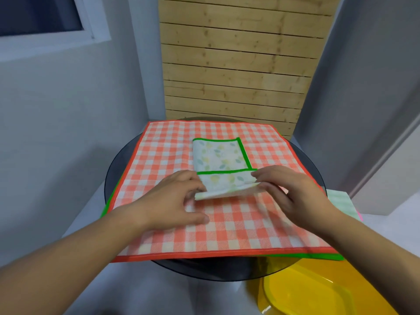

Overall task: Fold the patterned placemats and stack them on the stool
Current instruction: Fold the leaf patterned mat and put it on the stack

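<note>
A small folded placemat (219, 159) with a pale leaf print and green border lies on top of a large orange-and-white checked placemat (268, 212). The checked one is spread flat over a round dark glass table (118, 169). My left hand (179, 198) pinches the near left corner of the leaf placemat. My right hand (288, 189) pinches its near right corner. Between them the near edge of the leaf placemat is lifted off the checked one. A green-edged placemat (318, 255) peeks out under the checked one.
A yellow plastic stool (318, 292) stands low at the front right, beside the table. Folded pale green cloth (341, 201) with a pink edge lies at the right behind the table. A wooden slat panel (238, 64) and grey walls close in the back.
</note>
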A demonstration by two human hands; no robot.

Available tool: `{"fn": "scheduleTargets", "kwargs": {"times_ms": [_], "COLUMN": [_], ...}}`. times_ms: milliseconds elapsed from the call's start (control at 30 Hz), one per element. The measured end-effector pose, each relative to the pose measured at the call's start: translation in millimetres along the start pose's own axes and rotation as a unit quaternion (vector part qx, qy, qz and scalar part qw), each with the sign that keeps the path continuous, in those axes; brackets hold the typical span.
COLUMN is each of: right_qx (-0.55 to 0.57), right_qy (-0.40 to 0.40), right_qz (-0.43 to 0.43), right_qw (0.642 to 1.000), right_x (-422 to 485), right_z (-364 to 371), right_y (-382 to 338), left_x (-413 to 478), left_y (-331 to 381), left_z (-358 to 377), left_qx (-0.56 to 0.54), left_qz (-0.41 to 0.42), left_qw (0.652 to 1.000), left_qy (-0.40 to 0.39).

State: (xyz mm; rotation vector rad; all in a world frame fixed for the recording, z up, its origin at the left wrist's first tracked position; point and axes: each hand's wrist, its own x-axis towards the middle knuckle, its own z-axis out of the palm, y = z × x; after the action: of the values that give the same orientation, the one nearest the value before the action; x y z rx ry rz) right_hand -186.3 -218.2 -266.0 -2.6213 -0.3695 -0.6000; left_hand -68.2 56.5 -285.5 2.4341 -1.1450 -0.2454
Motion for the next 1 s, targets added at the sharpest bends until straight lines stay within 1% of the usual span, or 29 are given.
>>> {"fn": "scheduleTargets", "kwargs": {"times_ms": [67,233,333,400,467,500,600,700,900,1000], "right_qx": [0.038,0.113,0.188,0.265,0.328,0.337,0.279,0.219,0.131,0.080], "right_qy": [0.012,0.047,0.080,0.058,0.003,-0.025,-0.065,-0.051,-0.037,-0.043], "right_qz": [0.024,0.071,0.140,0.201,0.254,0.278,0.341,0.374,0.365,0.361], "right_qw": [0.999,0.990,0.969,0.941,0.910,0.899,0.895,0.900,0.921,0.928], "right_x": [1,9,18,23,24,24,25,28,34,36], "right_z": [-6,-13,-19,-19,-12,-6,14,27,43,45], "right_y": [-6,-17,-19,-17,-8,-4,9,16,18,15], "left_x": [1,6,12,18,24,26,33,38,47,50], "left_y": [-2,1,7,6,5,5,2,1,4,5], "left_z": [0,1,0,0,0,-1,-2,-2,-2,1], "left_qx": [-0.028,-0.092,-0.111,-0.150,-0.194,-0.221,-0.290,-0.325,-0.328,-0.297], "left_qz": [0.008,-0.024,-0.054,-0.092,-0.130,-0.148,-0.183,-0.208,-0.262,-0.275], "left_qw": [1.000,0.995,0.991,0.982,0.967,0.959,0.934,0.917,0.899,0.903], "left_qy": [0.012,0.024,0.042,0.073,0.098,0.102,0.105,0.104,0.125,0.145]}}
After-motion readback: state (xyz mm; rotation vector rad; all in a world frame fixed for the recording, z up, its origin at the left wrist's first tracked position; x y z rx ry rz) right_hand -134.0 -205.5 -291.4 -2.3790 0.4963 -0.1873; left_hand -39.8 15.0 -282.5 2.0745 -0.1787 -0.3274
